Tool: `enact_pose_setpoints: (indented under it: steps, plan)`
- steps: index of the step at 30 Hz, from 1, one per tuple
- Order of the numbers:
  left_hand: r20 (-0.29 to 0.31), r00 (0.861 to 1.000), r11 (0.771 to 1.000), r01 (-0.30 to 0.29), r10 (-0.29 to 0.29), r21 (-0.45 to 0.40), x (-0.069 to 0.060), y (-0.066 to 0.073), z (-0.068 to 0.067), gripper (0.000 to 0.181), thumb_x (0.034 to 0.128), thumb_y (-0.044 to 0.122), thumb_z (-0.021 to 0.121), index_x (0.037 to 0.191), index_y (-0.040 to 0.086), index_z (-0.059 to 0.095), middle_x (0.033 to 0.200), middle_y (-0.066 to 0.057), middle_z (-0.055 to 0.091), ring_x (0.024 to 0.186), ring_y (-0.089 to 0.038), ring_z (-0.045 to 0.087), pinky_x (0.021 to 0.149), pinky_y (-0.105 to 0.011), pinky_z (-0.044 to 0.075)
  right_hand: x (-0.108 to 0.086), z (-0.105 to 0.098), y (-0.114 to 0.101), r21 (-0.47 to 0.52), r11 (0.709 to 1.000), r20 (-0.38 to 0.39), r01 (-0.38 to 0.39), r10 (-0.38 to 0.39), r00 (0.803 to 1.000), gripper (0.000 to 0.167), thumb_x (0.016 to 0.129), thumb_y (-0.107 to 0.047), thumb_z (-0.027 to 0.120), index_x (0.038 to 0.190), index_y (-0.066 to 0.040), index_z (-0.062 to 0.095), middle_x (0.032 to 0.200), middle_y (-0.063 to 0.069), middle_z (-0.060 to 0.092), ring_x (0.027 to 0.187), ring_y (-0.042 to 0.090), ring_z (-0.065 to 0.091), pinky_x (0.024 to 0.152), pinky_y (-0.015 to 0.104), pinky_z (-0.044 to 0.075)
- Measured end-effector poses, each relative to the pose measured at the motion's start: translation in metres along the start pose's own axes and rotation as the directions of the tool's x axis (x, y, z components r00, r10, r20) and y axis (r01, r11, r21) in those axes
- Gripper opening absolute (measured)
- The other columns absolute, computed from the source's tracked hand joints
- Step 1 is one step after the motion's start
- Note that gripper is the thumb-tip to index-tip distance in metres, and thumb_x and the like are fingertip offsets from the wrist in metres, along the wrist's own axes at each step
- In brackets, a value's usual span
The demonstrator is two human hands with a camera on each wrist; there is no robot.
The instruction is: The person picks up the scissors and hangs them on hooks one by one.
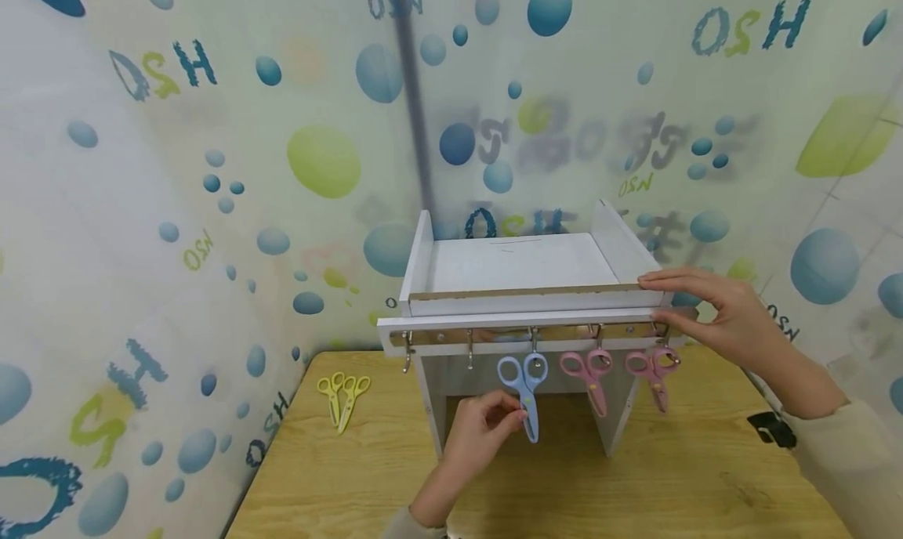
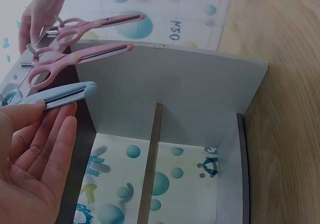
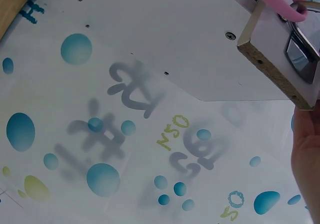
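Blue scissors [image 1: 529, 402] hang blades down at the middle hook of a white shelf's hook rail [image 1: 501, 336]. My left hand [image 1: 480, 437] pinches their blade between thumb and fingers; the left wrist view shows the same pinch on the light blue scissors [image 2: 65, 94]. To the right hang two pink scissors [image 1: 591, 378], each on its own hook. My right hand [image 1: 727, 316] holds the right end of the shelf's front edge, fingers on top and thumb on the rail. In the right wrist view only a strip of that hand [image 3: 306, 149] shows, beside the rail's end.
Two yellow scissors [image 1: 343, 398] lie on the wooden table [image 1: 296, 476] left of the white shelf [image 1: 522, 261]. On the rail's left side two hooks [image 1: 470, 349] hold nothing. A curtain [image 1: 212, 288] with blue and green spots stands behind and at the sides.
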State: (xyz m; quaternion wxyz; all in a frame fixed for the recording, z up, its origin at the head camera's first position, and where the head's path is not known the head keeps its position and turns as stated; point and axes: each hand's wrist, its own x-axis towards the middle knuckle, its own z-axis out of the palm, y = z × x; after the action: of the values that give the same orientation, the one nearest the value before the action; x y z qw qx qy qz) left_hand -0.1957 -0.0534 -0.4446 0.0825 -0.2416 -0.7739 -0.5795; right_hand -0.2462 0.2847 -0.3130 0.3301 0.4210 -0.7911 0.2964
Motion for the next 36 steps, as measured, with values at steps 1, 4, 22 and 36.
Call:
enact_pose_setpoints:
  steps: [1,4,22,36]
  plan:
    - [-0.008,1.000,1.000,-0.004,0.004,0.014,0.000,-0.001,0.000,0.013,0.0908,0.011,0.072,0.089,-0.002,0.071,0.086,-0.017,0.076,0.072,-0.021,0.073,0.066,-0.016,0.058,0.000,0.000,0.000,0.004,1.000,-0.001,0.004,-0.004,1.000,0.059,0.060,0.015,0.083,0.116,-0.002,0.073,0.125,-0.004,0.071,0.123,-0.005,0.058,0.098,0.003,0.043]
    - [-0.019,1.000,0.999,0.003,-0.002,0.038,0.000,-0.003,0.001,0.011,0.0900,0.011,0.073,0.090,0.000,0.072,0.086,-0.015,0.076,0.073,-0.017,0.073,0.067,-0.015,0.057,0.000,0.001,0.001,0.012,1.000,-0.005,0.008,-0.008,1.000,0.059,0.060,0.015,0.083,0.115,-0.001,0.073,0.125,-0.003,0.071,0.123,-0.005,0.058,0.098,0.004,0.044]
    - [0.027,0.995,0.995,0.090,-0.091,0.035,-0.009,-0.028,-0.011,0.011,0.0893,0.012,0.073,0.096,0.003,0.073,0.091,-0.011,0.077,0.080,-0.018,0.075,0.073,-0.018,0.058,-0.005,0.004,0.005,0.039,0.999,-0.027,0.011,-0.009,1.000,0.043,0.071,-0.002,0.084,0.112,0.003,0.072,0.126,-0.005,0.070,0.124,-0.005,0.058,0.097,0.003,0.043]
    - [-0.126,0.960,0.956,0.264,-0.249,0.126,-0.039,-0.074,-0.084,0.006,0.0884,0.004,0.072,0.094,0.004,0.072,0.089,-0.012,0.075,0.076,-0.006,0.070,0.066,-0.017,0.056,0.000,0.004,0.003,0.055,0.998,-0.042,0.031,-0.029,0.999,0.049,0.089,-0.039,0.068,0.111,0.005,0.072,0.126,-0.006,0.070,0.124,-0.004,0.058,0.097,0.003,0.044]
